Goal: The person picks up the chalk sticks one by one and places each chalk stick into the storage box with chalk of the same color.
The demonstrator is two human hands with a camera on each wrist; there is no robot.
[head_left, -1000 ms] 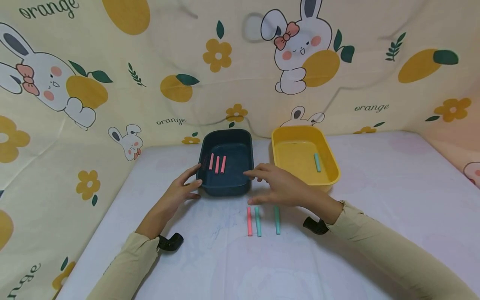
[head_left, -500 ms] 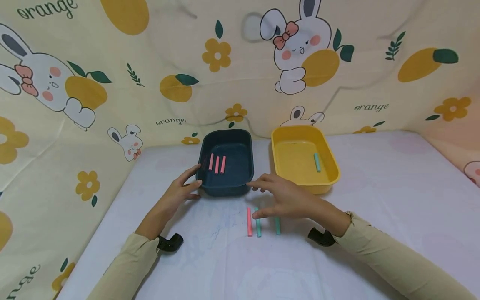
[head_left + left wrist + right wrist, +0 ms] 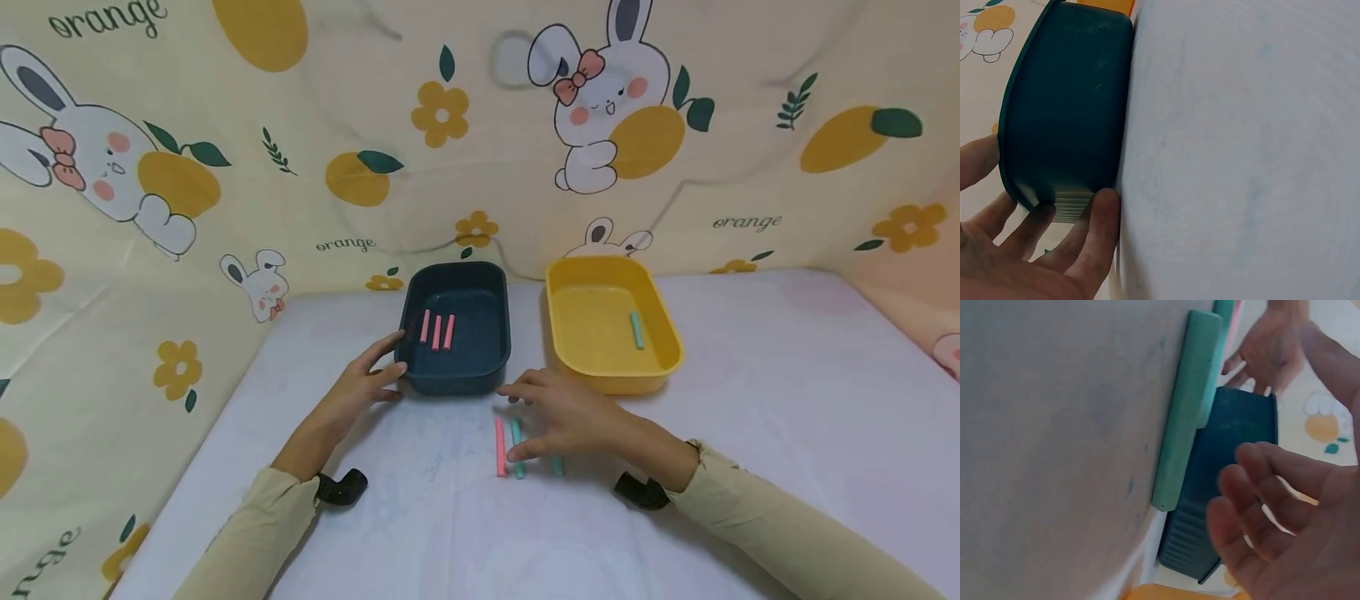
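Left hand (image 3: 356, 392): fingers extended and spread, tips on the near-left side of the dark blue tray (image 3: 483, 346). One fingertip at the rim, others lower against the outer wall, per left wrist view; touching, not wrapped round it. Right hand (image 3: 577, 417): fingers apart, slightly bent, thumb well away from them, wide gap between, holding nothing. It hovers over the table (image 3: 420, 525), in front of the yellow tray (image 3: 592, 333), fingertips near the dark tray's near-right corner. Right wrist view shows those fingers clear of the sticks.

Sticks on table: pink stick (image 3: 500, 447) at left, middle green stick (image 3: 516, 432) just beside it, partly covered by the right thumb in head view; right-hand green stick (image 3: 558, 467) a bit apart, upper part hidden under the hand. All roughly parallel, pointing away from the person. Three pink sticks (image 3: 437, 332) lie inside the dark tray, left half, side by side. One green stick (image 3: 637, 331) lies in the yellow tray, toward its right wall
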